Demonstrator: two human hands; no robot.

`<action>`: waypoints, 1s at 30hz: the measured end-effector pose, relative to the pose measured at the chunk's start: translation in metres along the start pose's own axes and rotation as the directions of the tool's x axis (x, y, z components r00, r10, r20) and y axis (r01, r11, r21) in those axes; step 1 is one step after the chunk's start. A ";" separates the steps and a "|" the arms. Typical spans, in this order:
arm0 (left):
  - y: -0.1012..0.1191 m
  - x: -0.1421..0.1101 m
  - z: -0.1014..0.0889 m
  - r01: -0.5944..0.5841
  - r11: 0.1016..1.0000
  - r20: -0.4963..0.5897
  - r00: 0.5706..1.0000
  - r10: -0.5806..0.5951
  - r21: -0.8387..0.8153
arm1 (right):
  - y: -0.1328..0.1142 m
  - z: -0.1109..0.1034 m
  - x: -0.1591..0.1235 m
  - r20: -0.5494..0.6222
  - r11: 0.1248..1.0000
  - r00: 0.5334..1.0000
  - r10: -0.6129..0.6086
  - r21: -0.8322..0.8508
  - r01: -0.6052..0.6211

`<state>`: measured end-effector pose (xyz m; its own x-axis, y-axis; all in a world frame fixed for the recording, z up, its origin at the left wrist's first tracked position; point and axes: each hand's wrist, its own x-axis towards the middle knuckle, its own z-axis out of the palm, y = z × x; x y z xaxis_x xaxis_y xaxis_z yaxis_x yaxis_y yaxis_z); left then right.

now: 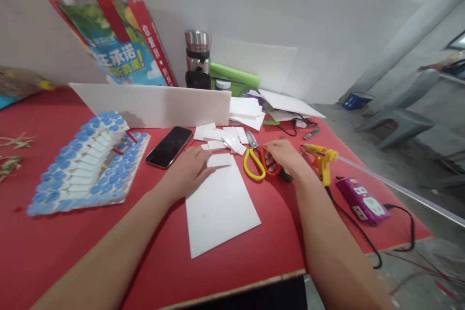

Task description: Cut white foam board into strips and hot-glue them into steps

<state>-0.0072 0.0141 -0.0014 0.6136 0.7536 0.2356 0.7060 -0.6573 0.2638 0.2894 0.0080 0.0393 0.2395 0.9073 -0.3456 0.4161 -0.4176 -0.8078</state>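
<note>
My left hand [192, 167] lies with its fingers stretched out over the top left edge of a white foam board sheet [221, 213]. A small white strip [219, 160] rests at that sheet's top, by my fingers. My right hand [281, 157] is curled around the red handle of a pair of scissors [255, 164], which lie on the table with the yellow handle to the left and blades pointing away. A dark green object [286, 177] shows partly beneath my right hand; its kind is hidden. Several white cut pieces [221, 136] are scattered beyond both hands.
A phone [169, 147] and a blue-and-white model [90, 164] lie left on the red table [160, 252]. At right are a yellow glue gun [321, 159] with a long glue stick and a purple power box [363, 201]. A standing white board [156, 105] and a bottle [198, 53] are behind.
</note>
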 end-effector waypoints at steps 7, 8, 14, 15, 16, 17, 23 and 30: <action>-0.001 0.001 -0.001 0.001 1.000 -0.008 1.000 -0.001 -0.030 | 0.004 0.008 0.001 -0.172 0.849 0.959 -0.223 -0.518 0.105; -0.001 0.001 0.000 0.000 0.999 -0.016 1.000 0.000 -0.035 | 0.004 0.008 0.001 -0.185 0.823 0.953 -0.240 -0.559 0.099; -0.001 -0.001 -0.003 0.043 0.987 -0.125 0.990 -0.062 -0.152 | -0.006 0.012 -0.011 -0.212 0.721 0.906 -0.366 -0.680 0.132; -0.001 -0.002 -0.004 0.071 0.981 -0.168 0.980 -0.102 -0.182 | -0.010 0.015 -0.016 -0.211 0.715 0.893 -0.397 -0.681 0.157; -0.001 -0.003 -0.005 0.107 0.973 -0.216 0.965 -0.151 -0.204 | -0.013 0.018 -0.021 -0.198 0.731 0.886 -0.420 -0.653 0.200; -0.001 -0.003 -0.006 0.145 0.965 -0.266 0.943 -0.201 -0.218 | -0.016 0.023 -0.027 -0.165 0.768 0.891 -0.423 -0.587 0.256; 0.006 -0.002 -0.002 0.277 0.927 -0.336 0.873 -0.353 -0.254 | -0.021 0.044 -0.046 0.055 0.955 0.956 -0.290 -0.049 0.292; 0.014 0.000 0.003 0.307 0.900 -0.219 0.898 -0.382 -0.308 | -0.015 0.045 -0.033 0.293 0.994 0.952 -0.089 0.082 0.068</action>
<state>0.0037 0.0044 -0.0002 0.2045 0.9267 0.3154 0.7154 -0.3614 0.5980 0.2362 -0.0136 0.0416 -0.0660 0.9155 -0.3970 0.3578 -0.3497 -0.8659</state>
